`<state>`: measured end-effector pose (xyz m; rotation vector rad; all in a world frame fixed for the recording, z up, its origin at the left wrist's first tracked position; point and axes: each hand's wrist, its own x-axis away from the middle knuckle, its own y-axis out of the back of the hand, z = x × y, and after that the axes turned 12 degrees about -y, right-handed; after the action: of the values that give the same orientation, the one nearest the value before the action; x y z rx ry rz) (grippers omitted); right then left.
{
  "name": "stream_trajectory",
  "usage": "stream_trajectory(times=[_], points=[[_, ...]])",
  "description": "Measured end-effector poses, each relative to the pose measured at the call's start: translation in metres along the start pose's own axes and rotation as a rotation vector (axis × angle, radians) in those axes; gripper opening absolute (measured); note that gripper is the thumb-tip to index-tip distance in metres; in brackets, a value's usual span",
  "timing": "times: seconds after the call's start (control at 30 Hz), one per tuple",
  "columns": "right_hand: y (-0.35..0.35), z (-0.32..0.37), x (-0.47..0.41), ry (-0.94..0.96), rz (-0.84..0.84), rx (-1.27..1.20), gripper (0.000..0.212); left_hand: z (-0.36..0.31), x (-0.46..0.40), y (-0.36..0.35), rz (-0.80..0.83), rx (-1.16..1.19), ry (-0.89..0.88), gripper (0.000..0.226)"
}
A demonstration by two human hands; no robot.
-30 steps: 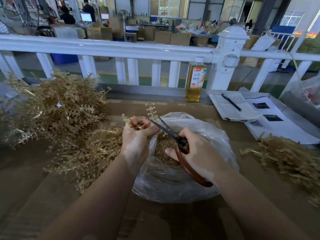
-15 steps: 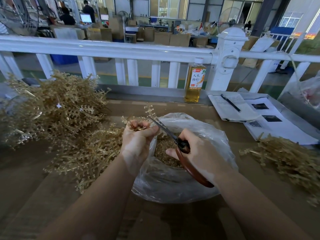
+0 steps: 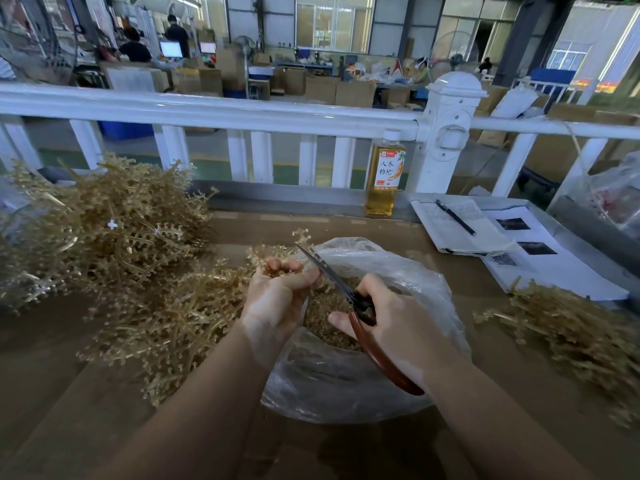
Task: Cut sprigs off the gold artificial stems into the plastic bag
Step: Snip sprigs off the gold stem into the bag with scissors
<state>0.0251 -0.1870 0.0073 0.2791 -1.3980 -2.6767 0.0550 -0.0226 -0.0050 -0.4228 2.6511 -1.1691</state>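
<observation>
Scissors [image 3: 332,275] angled toward table's far-left corner, gripped by right hand [image 3: 391,327]; left hand [image 3: 277,292] clutching gold stem [image 3: 303,239] over plastic bag [image 3: 398,271].

gold stem piles [image 3: 114,237] flank the plastic bag [image 3: 398,271]; bottle [image 3: 384,178] stands behind.

gold stems [image 3: 114,237]: heaped left | plastic bag [image 3: 391,271]: open, clear, cut sprigs [image 3: 325,313] inside

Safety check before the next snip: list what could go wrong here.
1. The scissors blades sit right beside the left hand thumb gripping the gold stem; a snip could nick it.
2. The plastic bag rim lies under the blades and could get cut.
3. Sprigs may fall outside the bag.
</observation>
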Motion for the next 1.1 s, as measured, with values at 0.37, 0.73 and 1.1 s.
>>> stream_trajectory(times=[0.37,0.73,1.1], points=[[0.001,-0.002,-0.002,-0.048,0.068,0.007,0.038,0.011,0.005,0.000,-0.003,-0.029,0.066,0.046],[0.000,0.004,-0.002,-0.070,0.044,-0.045,0.032,0.014,0.012,-0.009,-0.066,0.076,0.143,0.041],[-0.002,-0.003,-0.001,-0.038,0.003,-0.016,0.032,0.008,0.012,-0.013,-0.138,-0.069,0.278,0.007]])
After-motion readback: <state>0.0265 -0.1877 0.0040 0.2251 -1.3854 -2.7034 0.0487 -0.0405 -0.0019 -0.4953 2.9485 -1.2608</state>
